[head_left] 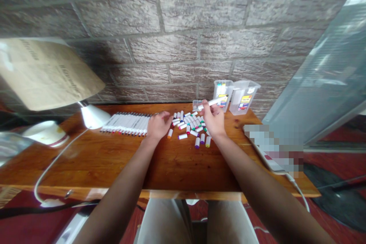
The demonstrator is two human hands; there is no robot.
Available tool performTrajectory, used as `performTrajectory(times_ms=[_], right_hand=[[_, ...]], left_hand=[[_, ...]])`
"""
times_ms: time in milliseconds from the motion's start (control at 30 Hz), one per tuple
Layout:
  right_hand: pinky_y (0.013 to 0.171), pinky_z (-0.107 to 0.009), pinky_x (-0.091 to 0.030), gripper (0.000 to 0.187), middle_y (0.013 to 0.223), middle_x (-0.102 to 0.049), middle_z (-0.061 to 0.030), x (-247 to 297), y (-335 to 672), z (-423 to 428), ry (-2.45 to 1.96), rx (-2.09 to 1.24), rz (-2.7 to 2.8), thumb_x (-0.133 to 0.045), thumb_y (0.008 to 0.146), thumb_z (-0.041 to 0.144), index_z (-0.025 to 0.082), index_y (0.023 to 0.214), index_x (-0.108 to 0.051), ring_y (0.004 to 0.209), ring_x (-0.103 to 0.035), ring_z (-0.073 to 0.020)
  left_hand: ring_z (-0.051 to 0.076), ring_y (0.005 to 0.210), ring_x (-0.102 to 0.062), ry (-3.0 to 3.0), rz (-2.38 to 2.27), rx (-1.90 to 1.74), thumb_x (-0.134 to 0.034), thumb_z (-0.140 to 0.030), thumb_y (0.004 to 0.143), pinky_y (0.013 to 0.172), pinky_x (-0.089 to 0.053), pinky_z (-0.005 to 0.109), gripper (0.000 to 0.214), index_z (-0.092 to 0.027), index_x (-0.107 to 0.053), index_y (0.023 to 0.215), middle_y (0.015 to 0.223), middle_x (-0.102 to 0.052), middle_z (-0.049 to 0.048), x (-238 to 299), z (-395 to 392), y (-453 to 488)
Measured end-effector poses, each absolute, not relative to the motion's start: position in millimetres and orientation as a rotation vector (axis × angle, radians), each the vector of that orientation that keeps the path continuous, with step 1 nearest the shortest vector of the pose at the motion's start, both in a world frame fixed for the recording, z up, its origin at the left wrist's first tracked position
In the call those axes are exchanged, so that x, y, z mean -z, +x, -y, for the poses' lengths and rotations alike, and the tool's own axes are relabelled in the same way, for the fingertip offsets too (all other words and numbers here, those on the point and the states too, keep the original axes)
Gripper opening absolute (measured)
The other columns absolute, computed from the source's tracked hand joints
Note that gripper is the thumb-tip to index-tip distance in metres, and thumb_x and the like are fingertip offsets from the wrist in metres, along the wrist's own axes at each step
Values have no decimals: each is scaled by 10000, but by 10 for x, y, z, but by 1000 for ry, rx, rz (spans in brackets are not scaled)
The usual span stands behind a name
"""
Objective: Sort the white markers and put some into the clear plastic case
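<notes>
**One marker in your right hand, loose caps between both hands**

Your right hand [213,120] is closed on a white marker [212,103], which slants up to the right in front of the left clear box [216,93]. Your left hand [159,125] lies at the right end of a row of white markers [126,123], its fingers bent; you cannot tell whether they grip anything. Between your hands, loose caps [182,136] with coloured ends lie scattered on the wooden table [183,171], a few of them nearer to you. At the far right, the left box holds a few markers; another clear box [244,99] stands just beside it. To the left of the row are a lamp [94,117] and a paper cup [47,132].
</notes>
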State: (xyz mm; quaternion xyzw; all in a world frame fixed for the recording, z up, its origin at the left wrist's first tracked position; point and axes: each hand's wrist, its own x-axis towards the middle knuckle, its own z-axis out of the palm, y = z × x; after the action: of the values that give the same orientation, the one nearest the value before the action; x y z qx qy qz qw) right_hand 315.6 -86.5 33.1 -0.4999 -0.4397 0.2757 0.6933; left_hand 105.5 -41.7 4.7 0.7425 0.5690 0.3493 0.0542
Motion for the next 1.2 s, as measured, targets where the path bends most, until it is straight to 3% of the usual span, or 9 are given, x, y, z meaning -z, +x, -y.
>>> performTrajectory(times_ms=[133, 300, 700, 1000, 1200], right_hand=[[503, -263, -366, 510, 549, -578, 7, -351, 3160, 869, -1121, -624, 976, -632, 804, 674, 200, 628, -567, 501, -482, -119], [496, -268, -355, 513, 537, -551, 16, -361, 3189, 864, -1112, -627, 974, -638, 796, 683, 204, 629, -563, 489, -463, -117], [496, -271, -354, 504, 498, -481, 38, -375, 3203, 877, -1112, -641, 1009, -654, 790, 658, 211, 585, -544, 489, -429, -121], [492, -266, -345, 285, 514, -497, 34, -319, 3221, 817, -1160, -713, 996, -606, 786, 420, 215, 591, -581, 506, -420, -126], [521, -260, -334, 225, 529, -494, 41, -330, 3211, 835, -1165, -710, 1008, -593, 750, 355, 193, 594, -603, 534, -429, -120]], left_hand=[[196, 766, -727, 2193, -1375, -1220, -598, -409, 908, 739, -538, 287, 260, -205, -758, 916, 879, -796, 45, -52, 437, 1116], [173, 761, -718, 2271, -1103, -1144, -600, -424, 920, 749, -521, 264, 269, -207, -747, 859, 854, -791, 23, -37, 524, 1214], [156, 692, -686, 2269, -1104, -1162, -575, -422, 943, 718, -504, 248, 294, -203, -730, 823, 759, -764, 8, -76, 581, 1237], [161, 723, -691, 2262, -1095, -1148, -568, -421, 939, 721, -510, 246, 296, -201, -735, 834, 813, -776, 20, -52, 577, 1252], [157, 705, -684, 2258, -1115, -1171, -574, -417, 940, 719, -505, 245, 289, -197, -732, 840, 794, -771, 16, -71, 595, 1260]])
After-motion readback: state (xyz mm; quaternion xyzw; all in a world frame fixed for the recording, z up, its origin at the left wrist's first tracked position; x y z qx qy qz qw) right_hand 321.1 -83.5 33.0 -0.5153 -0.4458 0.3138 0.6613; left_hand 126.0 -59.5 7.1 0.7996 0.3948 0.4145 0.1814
